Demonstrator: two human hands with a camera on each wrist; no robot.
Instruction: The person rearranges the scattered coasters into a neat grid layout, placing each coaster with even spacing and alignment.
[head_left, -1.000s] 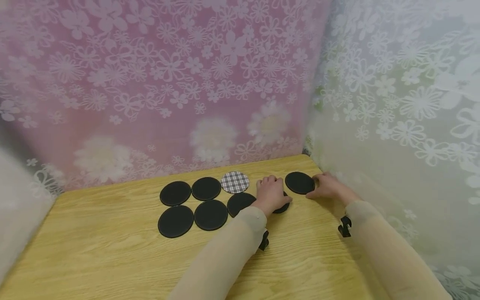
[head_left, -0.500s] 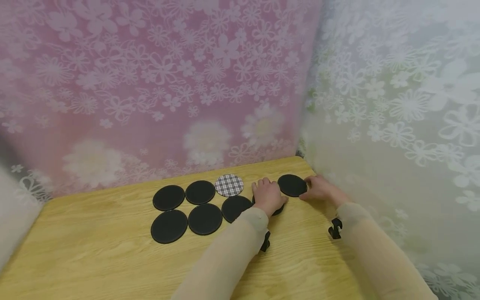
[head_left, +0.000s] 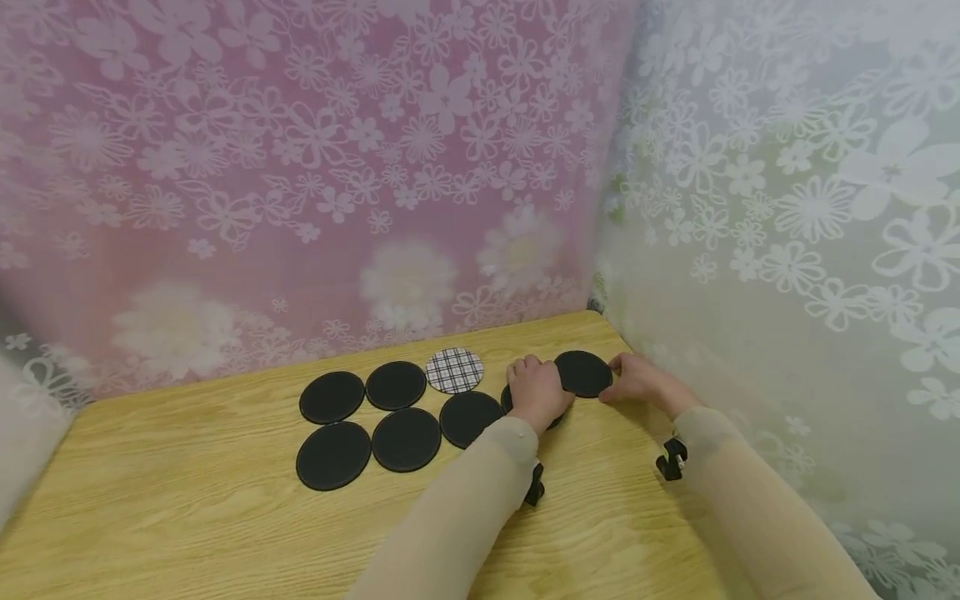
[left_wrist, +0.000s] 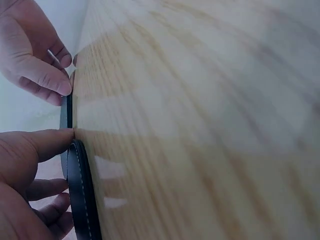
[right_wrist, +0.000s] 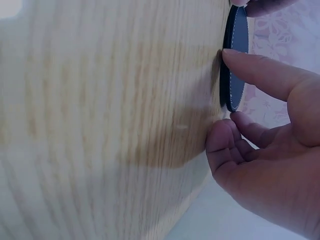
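In the head view, my left hand (head_left: 536, 392) lies over a black round coaster (head_left: 557, 420) and hides most of it. The left wrist view has that hand's thumb at the rim of the stitched coaster (left_wrist: 82, 195), its other fingers along the far side. At the row's right end, my right hand (head_left: 640, 382) pinches the right edge of another black coaster (head_left: 585, 373) between thumb and fingers. That coaster (right_wrist: 237, 65) lies flat on the wood in the right wrist view. Its left edge is close to my left hand; whether the two coasters touch is hidden.
Several more black coasters (head_left: 407, 439) lie in two rows to the left on the wooden table (head_left: 225, 500). One coaster with a checked face (head_left: 454, 370) is in the back row. A pink flowered curtain (head_left: 337, 167) hangs behind, a pale one (head_left: 750, 292) at the right.
The head view has shifted a little. My left hand has slid slightly right over its coaster, showing more of its left edge. The right hand keeps its hold at the end coaster's edge.
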